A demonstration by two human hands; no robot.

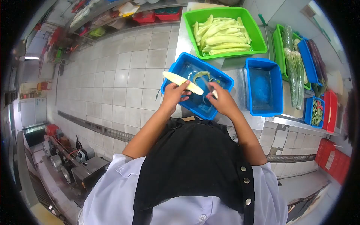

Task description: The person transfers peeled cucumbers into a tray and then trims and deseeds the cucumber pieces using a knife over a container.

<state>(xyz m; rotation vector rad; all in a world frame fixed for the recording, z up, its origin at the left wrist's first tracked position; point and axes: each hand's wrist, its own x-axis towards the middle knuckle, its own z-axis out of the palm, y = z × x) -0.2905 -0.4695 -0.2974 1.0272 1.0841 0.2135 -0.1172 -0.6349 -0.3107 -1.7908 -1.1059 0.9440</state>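
Over a blue basin, my left hand is closed round a long, pale, peeled cucumber, tilted down to the right. Close to its lower end, my right hand grips a small knife with a whitish handle; its blade is blurred by motion. Green peelings or scraps lie in the basin below. Behind it, a bright green tub holds many more pale peeled cucumbers.
A second blue basin stands to the right on the steel counter. Farther right are crates with wrapped green vegetables, dark purple vegetables and a small blue basket of chillies. Shelves line the back.
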